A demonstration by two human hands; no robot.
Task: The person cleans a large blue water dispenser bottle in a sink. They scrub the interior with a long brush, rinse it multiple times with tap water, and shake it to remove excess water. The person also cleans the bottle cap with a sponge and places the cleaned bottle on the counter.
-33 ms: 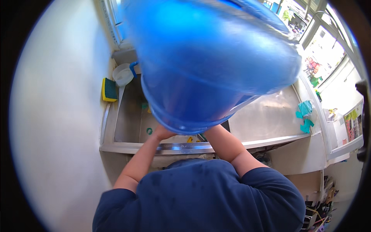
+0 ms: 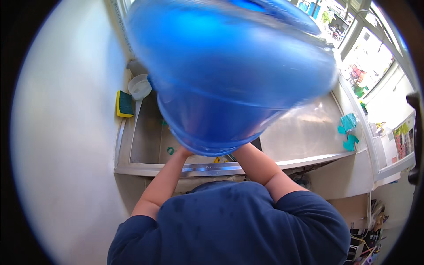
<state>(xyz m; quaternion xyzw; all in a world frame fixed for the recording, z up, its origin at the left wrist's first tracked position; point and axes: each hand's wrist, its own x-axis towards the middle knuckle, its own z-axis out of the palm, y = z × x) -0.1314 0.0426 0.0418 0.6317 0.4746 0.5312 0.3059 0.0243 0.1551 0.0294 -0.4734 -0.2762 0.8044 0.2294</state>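
A large translucent blue plastic container, blurred by motion, is raised and tilted over the sink, filling the upper middle of the view. Its narrower round end points down toward me, and the wide part spreads upward. My left hand is at the left of its lower end; the fingers are hidden behind it. On the other side my right hand also disappears behind the blue plastic. Between them my hands hold the container up, though their exact grip does not show.
A yellow-and-green sponge is at the left wall beside a clear plastic tub. A green ring lies in the sink. Right of it stretches a steel drainboard, with teal pieces at its right edge by the window.
The blue container has shifted slightly to the left and its lower end has dropped a little, covering more of my left hand. My forearms are almost in the same place.
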